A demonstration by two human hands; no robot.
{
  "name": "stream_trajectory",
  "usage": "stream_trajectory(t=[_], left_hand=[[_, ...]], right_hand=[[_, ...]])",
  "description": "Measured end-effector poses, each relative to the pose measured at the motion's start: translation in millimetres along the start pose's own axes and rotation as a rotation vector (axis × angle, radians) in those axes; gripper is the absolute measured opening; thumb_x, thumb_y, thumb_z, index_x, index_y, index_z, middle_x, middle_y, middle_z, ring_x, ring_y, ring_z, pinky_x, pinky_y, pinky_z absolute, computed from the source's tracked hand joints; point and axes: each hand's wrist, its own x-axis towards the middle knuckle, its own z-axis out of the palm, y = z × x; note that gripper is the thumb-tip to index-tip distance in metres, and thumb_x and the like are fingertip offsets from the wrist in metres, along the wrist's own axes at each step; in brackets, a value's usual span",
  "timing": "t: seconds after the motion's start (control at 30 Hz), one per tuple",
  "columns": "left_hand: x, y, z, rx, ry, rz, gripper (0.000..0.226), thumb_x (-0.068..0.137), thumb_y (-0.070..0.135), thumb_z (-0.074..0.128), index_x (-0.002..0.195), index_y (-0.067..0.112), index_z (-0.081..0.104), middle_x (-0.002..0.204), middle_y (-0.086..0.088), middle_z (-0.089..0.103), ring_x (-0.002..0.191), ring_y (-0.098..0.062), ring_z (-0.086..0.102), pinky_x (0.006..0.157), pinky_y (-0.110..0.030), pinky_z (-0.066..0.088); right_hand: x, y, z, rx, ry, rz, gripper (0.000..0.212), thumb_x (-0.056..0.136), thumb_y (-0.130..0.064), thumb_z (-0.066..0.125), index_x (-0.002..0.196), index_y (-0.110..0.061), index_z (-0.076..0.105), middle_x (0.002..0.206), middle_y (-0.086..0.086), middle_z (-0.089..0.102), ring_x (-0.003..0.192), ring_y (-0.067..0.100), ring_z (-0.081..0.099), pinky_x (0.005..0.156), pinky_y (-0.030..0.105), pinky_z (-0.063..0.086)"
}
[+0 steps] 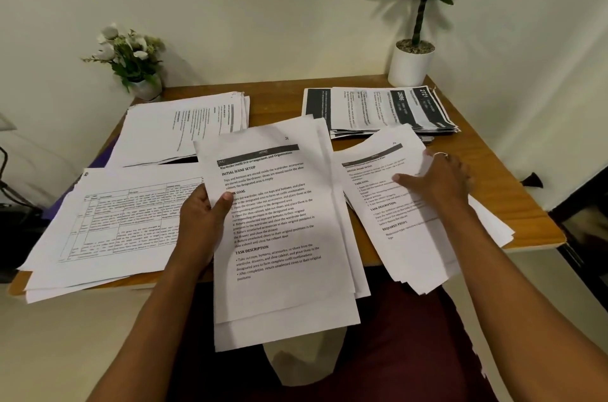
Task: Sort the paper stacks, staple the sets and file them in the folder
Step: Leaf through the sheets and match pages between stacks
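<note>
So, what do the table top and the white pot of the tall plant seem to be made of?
The table top looks like wood or a wood-look laminate: warm brown, faint grain, a pale edge strip. The white pot looks like ceramic or smooth plastic: even white, no texture. I cannot tell which.

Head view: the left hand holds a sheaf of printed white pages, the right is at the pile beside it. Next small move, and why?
Probably lift the curling white top sheet clear of its pile: the right hand pinches its edge, and its layout matches the sheaf of printed white pages in the left hand.
</note>
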Motion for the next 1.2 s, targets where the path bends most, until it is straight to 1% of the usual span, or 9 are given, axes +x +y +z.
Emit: stream_trajectory(t=[0.23, 0.33, 0.47, 0.57, 0.7, 0.8, 0.87, 1.03, 1.2], left_hand=[[-2, 2, 0, -0.036, -0.014, -0.012, 0.018, 0.098, 0.013, 0.065, 0.114, 0.021, 0.067, 0.102, 0.013, 0.078, 0.096, -0.009, 0.074, 0.074, -0.022, 0.059], [-2, 2, 1, -0.046, -0.009, -0.024, 0.019, 0.098, 0.012, 0.064, 0.116, 0.018, 0.067, 0.1, 0.013, 0.078, 0.093, -0.009, 0.075, 0.07, -0.019, 0.059], [-2, 4, 2, -0.05, -0.008, -0.018, 0.02, 0.098, 0.009, 0.063, 0.118, 0.015, 0.066, 0.096, 0.014, 0.078, 0.092, -0.007, 0.074, 0.068, -0.016, 0.057], [-3, 4, 2, -0.047, -0.018, -0.012, 0.018, 0.098, 0.01, 0.063, 0.115, 0.017, 0.066, 0.094, 0.017, 0.078, 0.091, -0.005, 0.074, 0.067, -0.014, 0.056], [-1, 1, -1, -0.079, -0.027, -0.025, 0.021, 0.098, 0.011, 0.064, 0.118, 0.018, 0.068, 0.107, 0.006, 0.078, 0.099, -0.015, 0.074, 0.074, -0.023, 0.06], [-1, 0, -1, -0.087, -0.028, -0.033, 0.023, 0.098, 0.011, 0.064, 0.12, 0.016, 0.068, 0.11, 0.001, 0.077, 0.101, -0.018, 0.074, 0.078, -0.029, 0.061], [-2, 0, 0, -0.072, -0.024, -0.035, 0.024, 0.098, 0.012, 0.064, 0.121, 0.015, 0.067, 0.111, -0.001, 0.077, 0.1, -0.018, 0.074, 0.082, -0.034, 0.06], [-1, 0, 0, -0.068, -0.012, -0.037, 0.023, 0.098, 0.011, 0.064, 0.119, 0.018, 0.067, 0.109, 0.002, 0.077, 0.099, -0.016, 0.074, 0.079, -0.03, 0.06], [0, -1, 0, -0.073, -0.021, -0.044, 0.021, 0.098, 0.012, 0.064, 0.118, 0.018, 0.068, 0.108, 0.003, 0.077, 0.1, -0.016, 0.074, 0.076, -0.027, 0.06]], right_hand=[[-7, 0, 0, 0.063, 0.216, -0.095, 0.061, 0.084, -0.027, 0.083, 0.138, -0.017, 0.055, 0.138, 0.013, 0.058, 0.126, 0.036, 0.05, 0.104, 0.047, 0.033], [-9, 1, -8, 0.145, 0.16, -0.123, 0.031, 0.09, -0.022, 0.077, 0.119, -0.014, 0.07, 0.122, 0.014, 0.07, 0.1, 0.032, 0.067, 0.083, 0.039, 0.054], [-9, -1, -19, 0.237, 0.134, -0.15, 0.02, 0.096, -0.024, 0.07, 0.108, -0.008, 0.069, 0.114, 0.017, 0.072, 0.09, 0.033, 0.069, 0.061, 0.026, 0.048], [-7, -4, -27, 0.298, 0.112, -0.161, 0.03, 0.095, -0.026, 0.071, 0.117, -0.005, 0.067, 0.117, 0.017, 0.071, 0.093, 0.032, 0.069, 0.066, 0.029, 0.055], [-6, -7, -33, 0.303, 0.039, -0.209, 0.034, 0.095, -0.022, 0.071, 0.123, -0.003, 0.068, 0.121, 0.017, 0.07, 0.093, 0.026, 0.064, 0.062, 0.022, 0.047], [-6, -10, -35, 0.368, 0.014, -0.233, 0.047, 0.094, -0.011, 0.072, 0.138, -0.012, 0.057, 0.139, 0.013, 0.062, 0.12, 0.033, 0.062, 0.093, 0.04, 0.057], [-6, -9, -34, 0.373, 0.03, -0.227, 0.041, 0.095, -0.009, 0.07, 0.133, -0.011, 0.055, 0.14, 0.013, 0.06, 0.125, 0.035, 0.06, 0.098, 0.044, 0.054], [-3, -3, -30, 0.384, 0.084, -0.212, 0.015, 0.094, -0.018, 0.073, 0.097, -0.008, 0.062, 0.117, 0.011, 0.07, 0.1, 0.027, 0.067, 0.067, 0.027, 0.05], [-8, -5, -35, 0.362, 0.24, -0.275, 0.022, 0.088, -0.021, 0.079, 0.102, -0.005, 0.075, 0.13, 0.013, 0.068, 0.113, 0.029, 0.066, 0.088, 0.038, 0.057]])
